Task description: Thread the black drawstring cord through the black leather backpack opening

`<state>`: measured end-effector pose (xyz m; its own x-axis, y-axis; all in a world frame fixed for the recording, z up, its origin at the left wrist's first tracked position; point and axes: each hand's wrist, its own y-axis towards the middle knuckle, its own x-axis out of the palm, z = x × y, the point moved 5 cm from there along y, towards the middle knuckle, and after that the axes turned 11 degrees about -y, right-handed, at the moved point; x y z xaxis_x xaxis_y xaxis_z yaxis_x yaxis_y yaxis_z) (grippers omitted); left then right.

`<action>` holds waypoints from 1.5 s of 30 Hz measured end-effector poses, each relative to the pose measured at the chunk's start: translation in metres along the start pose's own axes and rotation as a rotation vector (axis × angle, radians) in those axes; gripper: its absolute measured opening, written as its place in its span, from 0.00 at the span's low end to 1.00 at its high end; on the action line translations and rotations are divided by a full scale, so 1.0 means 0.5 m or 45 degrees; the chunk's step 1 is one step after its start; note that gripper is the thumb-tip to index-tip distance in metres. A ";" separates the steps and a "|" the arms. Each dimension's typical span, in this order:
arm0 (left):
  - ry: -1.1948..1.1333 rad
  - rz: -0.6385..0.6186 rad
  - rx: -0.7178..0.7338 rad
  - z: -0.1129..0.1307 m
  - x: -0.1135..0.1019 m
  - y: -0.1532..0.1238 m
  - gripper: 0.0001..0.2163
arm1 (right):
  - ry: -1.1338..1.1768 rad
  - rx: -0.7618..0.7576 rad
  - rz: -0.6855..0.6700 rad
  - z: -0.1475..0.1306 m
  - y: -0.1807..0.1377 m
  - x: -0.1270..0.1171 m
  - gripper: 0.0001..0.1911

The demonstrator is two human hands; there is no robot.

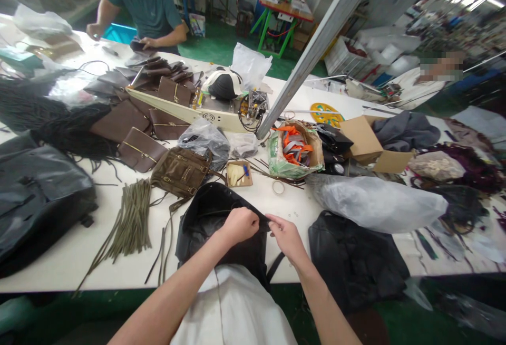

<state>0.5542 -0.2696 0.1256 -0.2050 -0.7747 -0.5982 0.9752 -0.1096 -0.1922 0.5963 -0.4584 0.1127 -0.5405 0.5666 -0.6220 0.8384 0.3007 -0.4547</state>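
Observation:
A black bag (197,239) stands with its mouth spread at the table's front edge, close against my body. My left hand (242,224) is closed over the bag's right rim, fingers curled in. Just to its right, my right hand (283,233) pinches the corner of the same rim between thumb and fingers. A black strap (275,267) hangs from the bag's right side. Behind the bag lie a brown bag with buckles (179,172) and a small cardboard tray (239,174) holding pale pieces and a blue item.
Olive strips (134,218) and a large dark bag (43,202) lie left. Another black bag (353,255) and a plastic-wrapped bundle (379,202) lie right. A slanted metal post (312,55) rises behind a sack of orange straps (294,150). A co-worker (148,12) sits across the table.

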 end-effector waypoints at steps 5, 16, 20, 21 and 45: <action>0.041 -0.007 0.018 0.008 0.012 0.010 0.12 | 0.072 0.004 -0.004 0.000 -0.003 0.002 0.26; -0.070 -0.025 0.093 -0.005 0.070 0.001 0.11 | 0.739 0.301 -0.149 0.074 0.010 0.045 0.24; -0.104 -0.006 0.082 -0.008 0.079 -0.002 0.11 | 0.864 0.328 -0.191 0.092 0.010 0.063 0.25; -0.102 -0.007 0.077 -0.009 0.080 -0.002 0.11 | 0.891 0.347 -0.194 0.095 0.008 0.066 0.26; -0.045 0.358 -0.327 -0.070 0.074 -0.043 0.62 | 1.129 0.487 0.775 0.219 0.116 -0.098 0.16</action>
<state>0.5229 -0.2740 0.0802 0.0747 -0.7737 -0.6292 0.9394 0.2662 -0.2158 0.6637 -0.5525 0.0468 0.3156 0.9264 -0.2054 0.7859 -0.3764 -0.4906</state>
